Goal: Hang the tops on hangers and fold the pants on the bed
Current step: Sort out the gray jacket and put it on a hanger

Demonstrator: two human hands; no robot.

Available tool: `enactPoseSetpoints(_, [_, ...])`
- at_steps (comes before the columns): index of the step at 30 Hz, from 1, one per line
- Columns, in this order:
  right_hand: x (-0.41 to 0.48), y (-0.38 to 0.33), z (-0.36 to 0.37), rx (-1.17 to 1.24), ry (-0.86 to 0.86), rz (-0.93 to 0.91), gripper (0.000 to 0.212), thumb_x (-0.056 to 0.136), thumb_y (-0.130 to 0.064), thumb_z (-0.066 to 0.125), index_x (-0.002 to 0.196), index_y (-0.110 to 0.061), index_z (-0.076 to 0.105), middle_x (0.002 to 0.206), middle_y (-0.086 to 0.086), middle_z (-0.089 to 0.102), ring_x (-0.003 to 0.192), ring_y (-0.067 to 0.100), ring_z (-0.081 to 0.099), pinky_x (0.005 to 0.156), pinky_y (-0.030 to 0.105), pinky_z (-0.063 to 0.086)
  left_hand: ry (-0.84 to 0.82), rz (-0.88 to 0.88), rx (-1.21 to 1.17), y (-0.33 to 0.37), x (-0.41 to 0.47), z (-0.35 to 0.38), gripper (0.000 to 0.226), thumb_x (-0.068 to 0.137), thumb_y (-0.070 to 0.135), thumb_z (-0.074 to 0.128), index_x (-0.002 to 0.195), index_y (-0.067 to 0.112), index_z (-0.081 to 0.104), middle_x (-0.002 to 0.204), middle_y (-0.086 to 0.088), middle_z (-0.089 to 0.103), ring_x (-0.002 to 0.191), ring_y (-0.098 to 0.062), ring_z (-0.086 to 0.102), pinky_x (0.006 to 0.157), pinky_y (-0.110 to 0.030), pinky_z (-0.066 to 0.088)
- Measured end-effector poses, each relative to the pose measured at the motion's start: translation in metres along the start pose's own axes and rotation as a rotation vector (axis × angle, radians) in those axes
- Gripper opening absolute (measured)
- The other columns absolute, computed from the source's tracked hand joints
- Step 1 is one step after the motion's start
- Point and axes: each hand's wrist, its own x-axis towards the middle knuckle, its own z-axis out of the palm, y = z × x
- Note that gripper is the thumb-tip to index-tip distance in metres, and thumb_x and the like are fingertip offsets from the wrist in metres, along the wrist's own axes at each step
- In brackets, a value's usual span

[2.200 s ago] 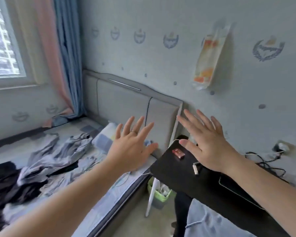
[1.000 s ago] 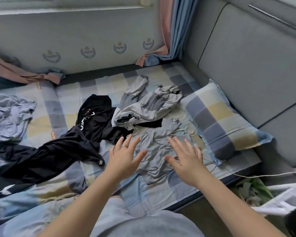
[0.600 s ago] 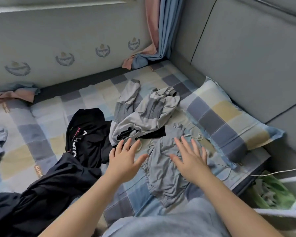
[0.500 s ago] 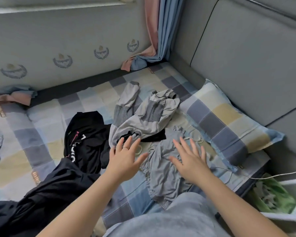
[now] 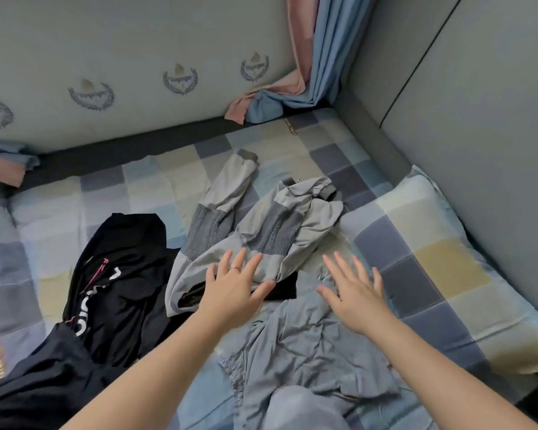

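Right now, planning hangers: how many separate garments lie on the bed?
4: grey top centre; black lettered garment left; dark garment lower left; pale blue-grey garment nearest. A black piece under the grey top may be a fifth.

checked bed (image 5: 156, 184) carries grey top (image 5: 261, 231), black clothes (image 5: 118, 274), blue-grey garment (image 5: 308, 342), pillow (image 5: 432, 259).

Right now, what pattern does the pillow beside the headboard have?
The pillow is checked in blue, grey, cream and yellow squares; the head view shows it best.
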Motion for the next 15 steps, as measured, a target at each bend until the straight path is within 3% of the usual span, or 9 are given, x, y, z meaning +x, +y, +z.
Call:
enactPoseSetpoints(4, [0.120,0.046,0.000,0.011,0.018,-0.043,0.065,0.101,-0.060,0.022,0.157,-0.040,-0.002,0.166,-0.014,-0.009,0.153,0.019,-0.012,0.121,0.053,-0.004,-0.002,-0.064,0.035,0.016,0.139,0.021,0.083,0.086,0.079,0.018,0.158,0.037,0.016,0.168,0.001,0.010,0.154,-0.025,0.002,0.122,-0.050,0.010])
enactPoseSetpoints(8, [0.256,0.078,0.036,0.031,0.055,-0.067,0.065,0.101,-0.060,0.024,0.158,-0.038,0.002,0.167,-0.011,-0.002,0.153,0.021,-0.004,0.121,0.052,0.002,0.030,-0.120,0.050,0.004,0.316,0.077,0.075,0.094,0.069,0.038,0.157,0.035,0.016,0.168,-0.003,0.009,0.153,-0.030,0.003,0.121,-0.053,0.012])
enactPoseSetpoints(12, [0.385,0.100,0.076,0.062,0.119,-0.089,0.065,0.102,-0.053,0.032,0.158,-0.037,0.003,0.168,-0.010,-0.001,0.154,0.022,-0.004,0.121,0.052,0.003,-0.025,-0.183,0.061,-0.027,0.454,0.161,0.080,0.087,0.080,0.029,0.156,0.046,0.007,0.168,0.001,-0.005,0.154,-0.030,-0.007,0.118,-0.066,0.003])
enactPoseSetpoints(15, [0.478,0.121,0.100,0.061,0.287,-0.111,0.065,0.101,-0.050,0.039,0.158,-0.036,0.010,0.168,-0.006,0.005,0.153,0.024,0.002,0.120,0.054,0.008,0.191,-0.151,0.189,-0.058,0.493,0.228,0.078,0.085,0.077,0.022,0.156,0.045,0.012,0.168,0.002,-0.004,0.154,-0.026,-0.008,0.117,-0.066,-0.004])
